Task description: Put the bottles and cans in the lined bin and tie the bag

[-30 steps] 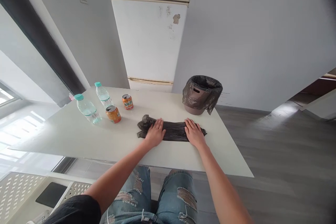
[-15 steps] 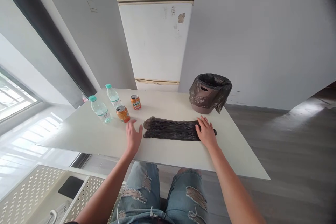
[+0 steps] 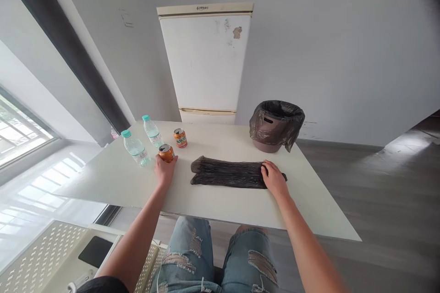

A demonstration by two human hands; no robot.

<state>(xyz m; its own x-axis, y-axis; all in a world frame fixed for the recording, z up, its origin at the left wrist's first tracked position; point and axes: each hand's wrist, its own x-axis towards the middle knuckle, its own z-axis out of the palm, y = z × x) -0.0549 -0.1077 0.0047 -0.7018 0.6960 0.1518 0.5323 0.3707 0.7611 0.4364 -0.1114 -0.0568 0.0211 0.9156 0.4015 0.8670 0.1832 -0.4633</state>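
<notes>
My left hand (image 3: 164, 171) is wrapped round the near side of an orange drink can (image 3: 167, 153), which stands upright on the table. At the other side, my right hand (image 3: 276, 178) is closed over the right end of a black plastic bag (image 3: 228, 174). That bag lies flattened and gathered lengthwise, and a dark tip of it pokes out past my fingers. A second orange can (image 3: 180, 138) stands behind the first. Two clear bottles with green caps, a nearer bottle (image 3: 136, 149) and a farther bottle (image 3: 153, 131), are left of the cans.
A brown bin (image 3: 270, 146) lined with a black bag stands at the back right of the white table (image 3: 220, 203). Behind the table is a white fridge (image 3: 206, 64). A cream cart (image 3: 51, 256) with a dark flat object sits at the lower left.
My left hand has moved left and forward from beside the bag and taken hold of the nearer can. My right hand's fingers, spread before, have drawn together on the bag.
</notes>
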